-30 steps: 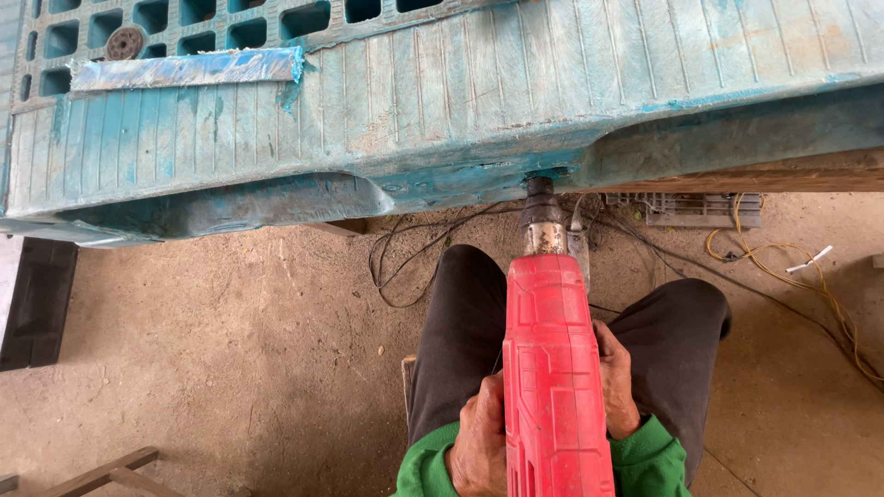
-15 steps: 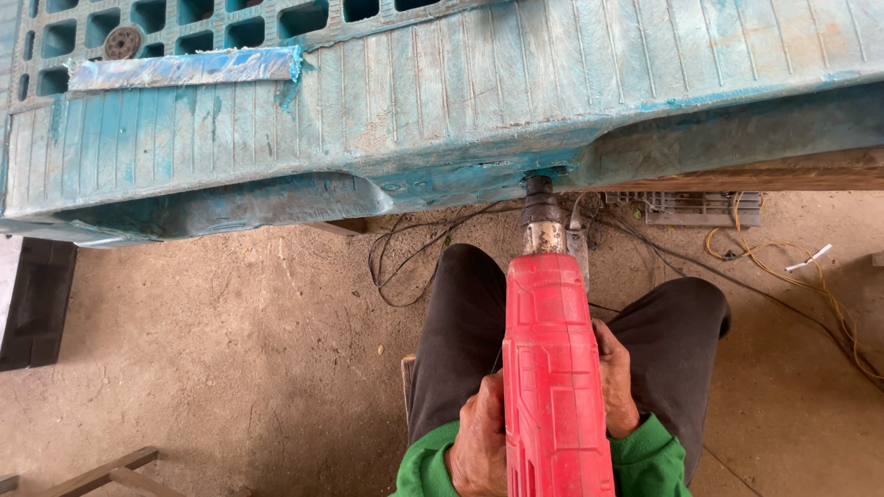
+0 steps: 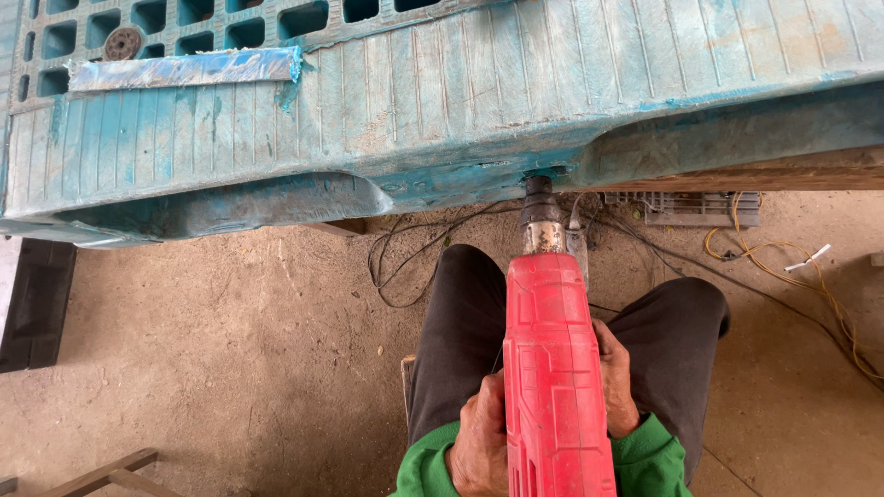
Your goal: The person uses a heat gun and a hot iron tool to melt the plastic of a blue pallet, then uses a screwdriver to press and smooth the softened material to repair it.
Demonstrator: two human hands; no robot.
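Head view: nothing has shifted in the last second that I can see; my left hand (image 3: 479,442) and right hand (image 3: 615,377) stay wrapped shut around the red tool (image 3: 552,368), its nozzle pressed to the blue pallet's (image 3: 387,101) lower edge, so the work carries on at that one spot

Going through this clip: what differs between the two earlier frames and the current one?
Nothing has visibly changed. Both hands, left hand and right hand, stay clasped on the red heat gun, its nozzle still against the lower edge of the blue plastic pallet. The cables on the floor lie as before.
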